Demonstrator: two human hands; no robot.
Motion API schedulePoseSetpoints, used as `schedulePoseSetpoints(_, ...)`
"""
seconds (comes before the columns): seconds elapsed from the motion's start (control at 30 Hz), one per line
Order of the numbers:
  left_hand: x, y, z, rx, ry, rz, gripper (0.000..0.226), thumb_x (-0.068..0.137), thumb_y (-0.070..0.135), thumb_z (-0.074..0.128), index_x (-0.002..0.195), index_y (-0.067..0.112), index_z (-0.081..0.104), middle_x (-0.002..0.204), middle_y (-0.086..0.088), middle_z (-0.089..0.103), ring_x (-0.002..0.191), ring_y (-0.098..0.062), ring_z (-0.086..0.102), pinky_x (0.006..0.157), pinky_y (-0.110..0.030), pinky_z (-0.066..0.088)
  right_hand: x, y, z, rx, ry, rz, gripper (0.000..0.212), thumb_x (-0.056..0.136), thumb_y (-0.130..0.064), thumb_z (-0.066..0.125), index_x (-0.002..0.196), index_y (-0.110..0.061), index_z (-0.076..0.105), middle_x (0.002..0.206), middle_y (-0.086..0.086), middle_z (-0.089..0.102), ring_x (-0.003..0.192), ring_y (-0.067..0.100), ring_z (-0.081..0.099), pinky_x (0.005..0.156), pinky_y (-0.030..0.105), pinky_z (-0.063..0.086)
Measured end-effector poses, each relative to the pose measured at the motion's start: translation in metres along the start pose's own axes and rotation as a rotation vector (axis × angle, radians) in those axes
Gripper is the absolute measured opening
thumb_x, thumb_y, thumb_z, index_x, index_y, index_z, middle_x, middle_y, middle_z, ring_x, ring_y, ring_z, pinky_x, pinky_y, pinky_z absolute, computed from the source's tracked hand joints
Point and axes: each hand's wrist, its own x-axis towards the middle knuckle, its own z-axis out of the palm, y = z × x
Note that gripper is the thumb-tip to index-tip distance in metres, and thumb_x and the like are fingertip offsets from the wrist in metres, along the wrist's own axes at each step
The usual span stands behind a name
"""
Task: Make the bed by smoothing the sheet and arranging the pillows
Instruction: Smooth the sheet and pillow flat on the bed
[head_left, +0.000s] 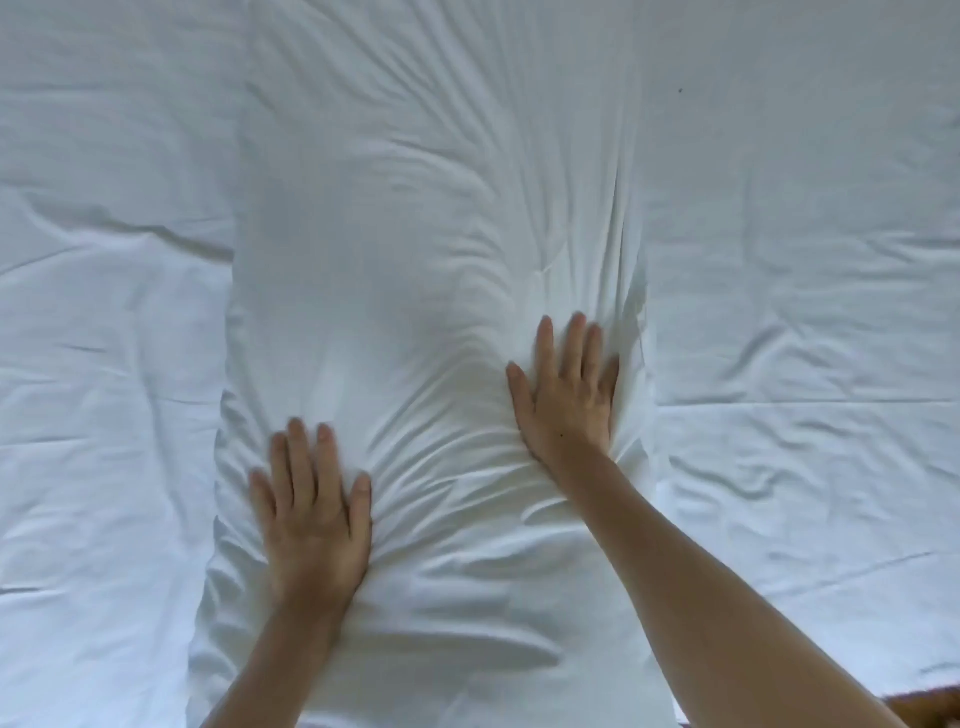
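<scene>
Pillow on sheet, left hand, right hand pressing it, fingers flat

A small brown patch, blurred and cut off by the frame's edge, is seen at the lower right corner, well to the right of and below both hands. What it belongs to cannot be told. A tiny dark speck is seen far above the hands.

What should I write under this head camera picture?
Left hand and right hand press flat on a white pillow.
</scene>
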Motion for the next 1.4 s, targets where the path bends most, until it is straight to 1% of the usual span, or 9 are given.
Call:
schedulePoseSetpoints(0.27,-0.090,-0.034,0.001,-0.034,-0.080,-0.158,0.073,0.092,0.053,0.022,0.152,0.010,0.017,0.158,-0.017,0.012,0.145,-0.038,0.012,0.115,-0.058,0.008,-0.141,0.037,0.045,0.015,-0.056,0.002,0.081,0.087,-0.069,0.006,0.154,-0.024,-0.003,0.161,0.012,-0.010,0.148,0.028,-0.010,0.118,0.053,-0.001)
schedulePoseSetpoints(0.5,-0.140,-0.059,-0.005,-0.131,-0.123,-0.201,0.085,0.085,0.065,0.018,0.152,0.013,0.014,0.159,-0.016,0.008,0.145,-0.038,0.010,0.115,-0.055,0.005,-0.245,0.056,0.093,0.182,0.028,0.039,0.086,0.084,-0.073,0.014,0.154,-0.026,0.003,0.162,0.011,-0.004,0.149,0.024,-0.007,0.118,0.050,0.003)
schedulePoseSetpoints(0.77,-0.218,-0.089,-0.026,-0.252,-0.289,-0.235,0.088,0.089,0.063,0.041,0.153,0.021,-0.002,0.161,-0.003,-0.004,0.147,-0.028,0.005,0.118,-0.049,0.014,-0.342,0.071,0.106,0.258,-0.078,0.126,0.098,0.077,-0.081,0.031,0.153,-0.030,-0.007,0.161,0.004,-0.013,0.148,0.021,-0.015,0.120,0.050,0.002)
schedulePoseSetpoints(0.9,-0.236,-0.103,-0.029,-0.406,-0.296,-0.399,0.095,0.083,0.064,0.053,0.152,0.030,-0.003,0.158,-0.008,0.014,0.142,-0.032,0.023,0.111,-0.053,0.027,-0.354,0.092,0.109,0.400,-0.075,0.322,0.116,0.070,-0.073,0.060,0.152,-0.029,-0.009,0.161,0.006,-0.009,0.148,0.021,-0.010,0.119,0.047,0.004)
schedulePoseSetpoints(1.0,-0.245,-0.117,-0.026,-0.532,-0.334,-0.496,0.101,0.078,0.067,0.058,0.151,0.031,-0.001,0.156,-0.008,0.024,0.138,-0.036,0.031,0.110,-0.053,0.028,-0.359,0.105,0.117,0.654,-0.082,0.472,0.124,0.066,-0.064,0.072,0.152,-0.029,-0.008,0.161,0.001,0.009,0.148,0.016,0.009,0.118,0.044,0.018)
schedulePoseSetpoints(1.17,-0.253,-0.139,-0.024,-0.790,-0.421,-0.633,0.094,0.076,0.059,0.067,0.149,0.026,0.019,0.145,0.001,0.041,0.128,-0.028,0.044,0.106,-0.048,0.037,-0.361,0.108,0.116,0.735,-0.104,0.561,0.122,0.069,-0.056,0.076,0.153,-0.020,-0.004,0.158,0.001,0.022,0.144,0.022,0.026,0.111,0.039,0.028)
schedulePoseSetpoints(1.23,-0.256,-0.139,-0.029,-0.870,-0.467,-0.658,0.074,0.078,0.053,0.069,0.139,0.025,0.037,0.126,0.004,0.054,0.114,-0.025,0.053,0.093,-0.046,0.046,-0.359,0.112,0.116,0.735,-0.153,0.617,0.118,0.069,-0.058,0.076,0.153,-0.015,0.006,0.156,0.004,0.029,0.141,0.026,0.031,0.111,0.040,0.032)
schedulePoseSetpoints(1.3,-0.261,-0.144,-0.034,-0.931,-0.553,-0.652,0.060,0.077,0.052,0.071,0.126,0.027,0.048,0.113,0.006,0.061,0.106,-0.022,0.058,0.079,-0.039,0.050,-0.357,0.116,0.114,0.784,-0.217,0.648,0.112,0.057,-0.067,0.078,0.144,-0.011,0.035,0.138,0.004,0.053,0.126,0.026,0.051,0.104,0.042,0.043)
schedulePoseSetpoints(1.4,-0.266,-0.149,-0.043,-0.971,-0.678,-0.579,0.077,0.058,0.066,0.074,0.122,0.031,0.051,0.107,0.014,0.064,0.099,-0.012,0.061,0.071,-0.031,0.049,-0.354,0.118,0.109,0.958,-0.241,0.603,0.066,0.054,-0.057,0.085,0.099,-0.011,0.069,0.090,0.001,0.075,0.087,0.021,0.071,0.081,0.037,0.057)
